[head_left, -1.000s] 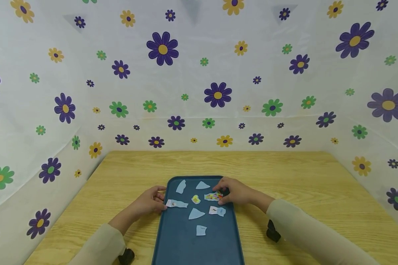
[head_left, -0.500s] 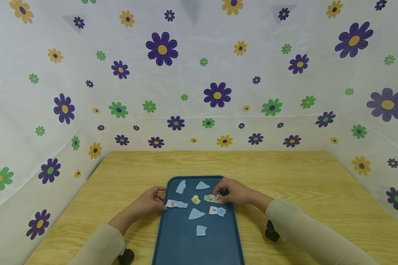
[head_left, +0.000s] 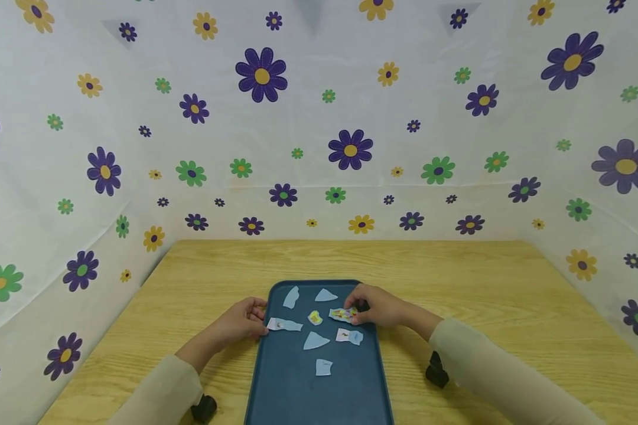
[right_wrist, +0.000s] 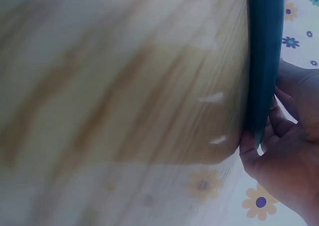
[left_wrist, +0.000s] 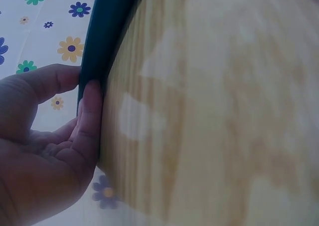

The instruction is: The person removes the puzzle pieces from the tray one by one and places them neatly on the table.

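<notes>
In the head view, a dark blue tray [head_left: 319, 401] bears several pale, irregular cut paper pieces. My left hand [head_left: 239, 321] grips the tray's left rim, thumb on the edge and fingers curled at the outer side; the left wrist view shows this from low down. Close to the thumb lies a long piece [head_left: 284, 324] with a small picture. At the right rim my right hand [head_left: 377, 305] pinches a colourful printed paper piece [head_left: 340, 314] between thumb and index finger, partly covering it. Beside it is a small yellow piece [head_left: 315, 317].
Other pieces are a curved strip [head_left: 291, 297], two triangles, the upper one [head_left: 326, 294] and the lower one [head_left: 315, 340], a printed piece [head_left: 349, 336] and a squarish one [head_left: 323, 367]. The wooden table [head_left: 457, 271] meets a flower-patterned white sheet [head_left: 319, 118].
The head view has shifted slightly. The colourful piece under the right hand tilts a little more; the left hand and the other pieces keep their places.
</notes>
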Motion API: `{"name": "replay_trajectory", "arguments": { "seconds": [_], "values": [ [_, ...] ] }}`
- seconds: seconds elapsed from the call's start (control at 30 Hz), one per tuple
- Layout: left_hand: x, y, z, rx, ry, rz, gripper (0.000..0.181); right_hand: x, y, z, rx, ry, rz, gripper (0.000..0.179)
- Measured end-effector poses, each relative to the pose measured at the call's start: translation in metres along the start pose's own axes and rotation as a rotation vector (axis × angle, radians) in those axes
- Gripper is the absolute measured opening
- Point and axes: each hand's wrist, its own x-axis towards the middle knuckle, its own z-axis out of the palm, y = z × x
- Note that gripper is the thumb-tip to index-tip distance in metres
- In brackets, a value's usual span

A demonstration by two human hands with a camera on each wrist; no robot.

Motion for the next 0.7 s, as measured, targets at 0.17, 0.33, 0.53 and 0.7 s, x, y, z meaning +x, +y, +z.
{"name": "replay_trajectory", "arguments": {
  "seconds": [0.17, 0.33, 0.53, 0.7],
  "values": [
    [0.0, -0.001, -0.001, -0.011, -0.019, 0.015, 0.062, -0.001, -0.002, -0.003, 0.009, 0.014, 0.011, 0.018],
    [0.0, 0.0, 0.0, -0.009, -0.016, 0.017, 0.061, -0.002, -0.002, -0.009, 0.012, 0.045, 0.051, 0.019],
    [0.0, 0.001, 0.0, -0.002, -0.005, 0.012, 0.061, -0.006, 0.0, -0.022, 0.045, 0.097, 0.057, 0.022],
    [-0.001, 0.0, 0.0, 0.006, 0.006, 0.0, 0.06, -0.009, 0.008, -0.032, 0.063, 0.133, 0.052, 0.023]
  ]
}}
